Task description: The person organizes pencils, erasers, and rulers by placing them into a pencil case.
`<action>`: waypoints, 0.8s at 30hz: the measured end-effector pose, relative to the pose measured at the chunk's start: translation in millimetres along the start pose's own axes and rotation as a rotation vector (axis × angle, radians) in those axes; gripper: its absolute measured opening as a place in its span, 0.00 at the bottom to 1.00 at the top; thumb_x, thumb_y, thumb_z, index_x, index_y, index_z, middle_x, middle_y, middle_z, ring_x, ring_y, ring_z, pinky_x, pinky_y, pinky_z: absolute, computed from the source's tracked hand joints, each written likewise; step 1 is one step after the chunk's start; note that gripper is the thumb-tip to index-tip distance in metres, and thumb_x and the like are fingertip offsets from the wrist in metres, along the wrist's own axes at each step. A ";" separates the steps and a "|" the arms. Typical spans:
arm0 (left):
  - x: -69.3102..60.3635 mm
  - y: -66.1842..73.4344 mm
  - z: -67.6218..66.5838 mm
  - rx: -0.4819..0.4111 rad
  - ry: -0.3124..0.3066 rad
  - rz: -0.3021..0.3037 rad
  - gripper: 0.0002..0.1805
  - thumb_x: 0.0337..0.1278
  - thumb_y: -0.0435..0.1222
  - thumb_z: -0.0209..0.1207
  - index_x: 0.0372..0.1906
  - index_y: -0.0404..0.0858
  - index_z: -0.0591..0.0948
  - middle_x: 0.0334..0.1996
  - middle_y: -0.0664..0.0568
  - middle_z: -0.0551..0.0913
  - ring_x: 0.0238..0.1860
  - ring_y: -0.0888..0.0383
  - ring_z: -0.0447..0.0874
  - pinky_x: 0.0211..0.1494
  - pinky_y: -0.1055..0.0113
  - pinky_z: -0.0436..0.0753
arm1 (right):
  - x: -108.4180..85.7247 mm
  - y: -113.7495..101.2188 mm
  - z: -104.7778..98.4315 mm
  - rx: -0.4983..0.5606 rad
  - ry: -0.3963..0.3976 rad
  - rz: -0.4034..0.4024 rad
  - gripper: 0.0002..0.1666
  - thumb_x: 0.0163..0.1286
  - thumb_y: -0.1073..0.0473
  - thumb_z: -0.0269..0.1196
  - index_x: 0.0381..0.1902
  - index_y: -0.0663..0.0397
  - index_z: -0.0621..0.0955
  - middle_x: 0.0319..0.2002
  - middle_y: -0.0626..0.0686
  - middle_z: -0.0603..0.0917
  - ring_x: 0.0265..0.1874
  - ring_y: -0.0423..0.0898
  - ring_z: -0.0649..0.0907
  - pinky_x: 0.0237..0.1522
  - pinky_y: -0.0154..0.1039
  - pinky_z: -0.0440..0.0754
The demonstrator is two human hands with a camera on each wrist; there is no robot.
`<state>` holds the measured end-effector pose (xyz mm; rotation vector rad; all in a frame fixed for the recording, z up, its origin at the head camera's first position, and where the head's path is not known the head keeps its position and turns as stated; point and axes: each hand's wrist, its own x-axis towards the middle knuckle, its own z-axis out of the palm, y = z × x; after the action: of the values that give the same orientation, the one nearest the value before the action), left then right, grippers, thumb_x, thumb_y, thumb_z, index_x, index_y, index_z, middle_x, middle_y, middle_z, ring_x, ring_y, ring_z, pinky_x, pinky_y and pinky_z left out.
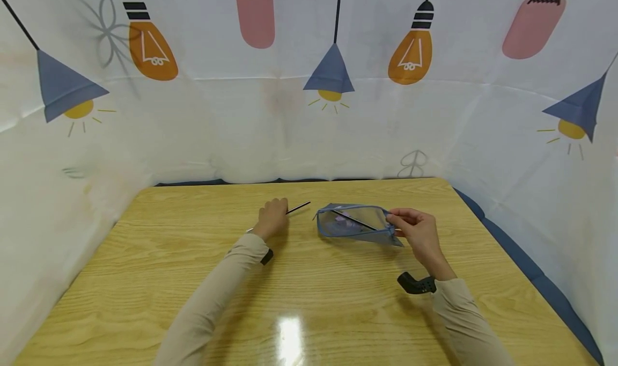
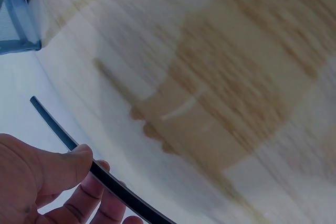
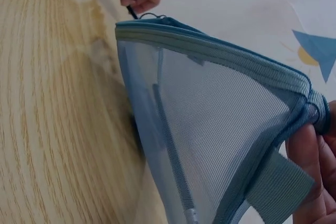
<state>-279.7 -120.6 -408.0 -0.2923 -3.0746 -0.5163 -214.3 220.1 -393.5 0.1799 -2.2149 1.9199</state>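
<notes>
My left hand (image 1: 272, 219) holds a thin black pencil-like stick (image 1: 299, 207) above the wooden table, left of a blue mesh zip pouch (image 1: 359, 235). The left wrist view shows thumb and fingers pinching that stick (image 2: 118, 184), one blunt end sticking out past the thumb. My right hand (image 1: 421, 236) pinches the pouch at its right end, by the zip. Inside the pouch lies another dark stick (image 1: 354, 219), visible through the mesh; in the right wrist view this stick (image 3: 173, 150) has a silvery band low down. A purplish pattern shows on the pouch.
The light wooden table (image 1: 338, 301) spans the space before me. Behind it and at both sides hangs a white cloth (image 1: 217, 130) printed with lamps and bulbs. Dark blue material (image 1: 521, 253) runs along the table's right edge. Each wrist wears a black strap (image 1: 417, 284).
</notes>
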 end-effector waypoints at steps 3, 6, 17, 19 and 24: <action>-1.7 -1.6 -0.7 0.003 -0.002 0.004 0.04 0.64 0.25 0.51 0.39 0.33 0.75 0.37 0.40 0.76 0.41 0.41 0.75 0.44 0.45 0.75 | 0.3 2.5 1.3 0.010 -0.027 -0.039 0.18 0.65 0.61 0.67 0.44 0.75 0.81 0.30 0.47 0.86 0.30 0.40 0.84 0.28 0.35 0.83; -3.6 -3.5 -1.8 0.008 -0.001 0.009 0.04 0.64 0.25 0.52 0.40 0.34 0.75 0.37 0.41 0.76 0.41 0.41 0.75 0.44 0.45 0.76 | -0.1 4.1 3.3 0.035 -0.051 -0.066 0.17 0.65 0.62 0.67 0.43 0.75 0.81 0.30 0.49 0.86 0.30 0.40 0.84 0.27 0.35 0.83; -18.7 -10.7 -13.1 0.026 0.052 0.029 0.03 0.62 0.25 0.56 0.38 0.33 0.76 0.35 0.40 0.78 0.38 0.41 0.79 0.37 0.47 0.80 | -3.0 -0.1 12.4 0.055 -0.116 -0.103 0.16 0.67 0.65 0.65 0.43 0.78 0.80 0.31 0.50 0.86 0.30 0.40 0.84 0.28 0.36 0.83; -21.0 -12.1 -15.7 0.008 0.061 0.035 0.03 0.62 0.24 0.55 0.39 0.32 0.76 0.35 0.39 0.78 0.38 0.40 0.79 0.37 0.47 0.80 | -3.4 -1.4 13.3 0.064 -0.124 -0.112 0.16 0.67 0.66 0.64 0.43 0.79 0.79 0.31 0.50 0.86 0.30 0.40 0.84 0.28 0.35 0.83; -25.9 -16.2 -21.8 -0.022 0.082 0.050 0.04 0.64 0.24 0.53 0.41 0.31 0.76 0.35 0.39 0.77 0.38 0.40 0.77 0.36 0.48 0.79 | -4.6 -4.5 15.8 0.069 -0.135 -0.129 0.15 0.67 0.66 0.64 0.43 0.79 0.79 0.31 0.50 0.86 0.30 0.40 0.84 0.27 0.34 0.83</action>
<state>-257.7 -147.4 -393.7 -0.3386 -2.9757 -0.5461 -210.0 203.6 -392.3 0.4635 -2.1611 1.9677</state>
